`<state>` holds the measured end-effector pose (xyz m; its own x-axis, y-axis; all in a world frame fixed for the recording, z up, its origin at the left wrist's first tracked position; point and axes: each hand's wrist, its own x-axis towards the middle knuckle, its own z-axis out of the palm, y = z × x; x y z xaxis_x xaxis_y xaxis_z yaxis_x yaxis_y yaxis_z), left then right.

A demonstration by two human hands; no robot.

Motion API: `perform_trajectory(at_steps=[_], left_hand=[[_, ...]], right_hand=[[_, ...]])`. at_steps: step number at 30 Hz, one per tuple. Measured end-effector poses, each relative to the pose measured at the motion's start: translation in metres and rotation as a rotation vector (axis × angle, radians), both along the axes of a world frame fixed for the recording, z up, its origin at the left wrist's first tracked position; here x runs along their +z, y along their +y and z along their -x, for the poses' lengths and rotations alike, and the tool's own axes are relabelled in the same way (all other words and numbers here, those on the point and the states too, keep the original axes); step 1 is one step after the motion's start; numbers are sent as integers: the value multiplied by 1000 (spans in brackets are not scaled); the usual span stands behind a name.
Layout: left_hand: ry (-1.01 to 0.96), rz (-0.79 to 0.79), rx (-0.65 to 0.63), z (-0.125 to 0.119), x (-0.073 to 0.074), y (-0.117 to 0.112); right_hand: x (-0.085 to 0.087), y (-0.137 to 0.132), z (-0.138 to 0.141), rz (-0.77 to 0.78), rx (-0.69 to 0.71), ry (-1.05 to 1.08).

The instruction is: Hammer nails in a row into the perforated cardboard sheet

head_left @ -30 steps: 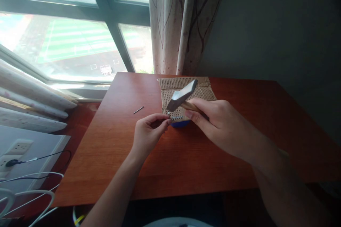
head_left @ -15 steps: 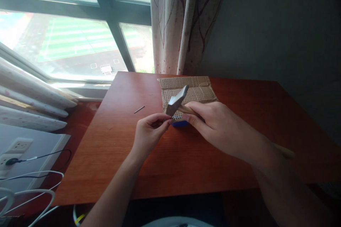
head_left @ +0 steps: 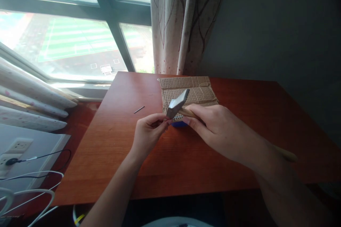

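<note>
Gripping a hammer (head_left: 178,104), the right hand (head_left: 217,129) is closed round the wooden handle, thumb toward the head. The butt of the handle shows past the wrist, on the far side of the forearm. The metal head is tilted, its lower end at the fingertips of the left hand (head_left: 149,131).

Left hand: thumb and forefinger drawn nearly together in a narrow pinch at the near left corner of a brown perforated sheet (head_left: 188,94). Cannot tell what, if anything, sits between the fingertips; the hammer head covers that spot.

The sheet lies toward the far side of the desk (head_left: 191,173), creased across and dotted with rows of small holes. Its near edge rests over a blue object (head_left: 179,124), mostly hidden; type not determinable. Between the hammer head and the right thumb, small details along that edge are too fine to identify.

A thin metal rod (head_left: 139,109) lies slantwise on the desk, left of the sheet and just beyond the left hand, apart from both.

Surroundings: window (head_left: 80,42) at far left, patterned curtain (head_left: 167,25) beside it, wall socket (head_left: 21,146) with a black plug (head_left: 12,162) at left.
</note>
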<state>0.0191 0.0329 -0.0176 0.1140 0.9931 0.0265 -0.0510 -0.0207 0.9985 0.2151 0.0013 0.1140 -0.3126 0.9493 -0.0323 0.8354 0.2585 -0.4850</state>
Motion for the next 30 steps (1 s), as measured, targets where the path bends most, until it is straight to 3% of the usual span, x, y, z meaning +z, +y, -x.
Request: perform_trajectory(at_steps=[11, 30], left_hand=[[28, -4, 21, 0, 2, -1], [35, 0, 38, -1, 4, -2]], right_hand=[[5, 0, -1, -6, -11, 15], [-3, -3, 0, 43, -10, 78]])
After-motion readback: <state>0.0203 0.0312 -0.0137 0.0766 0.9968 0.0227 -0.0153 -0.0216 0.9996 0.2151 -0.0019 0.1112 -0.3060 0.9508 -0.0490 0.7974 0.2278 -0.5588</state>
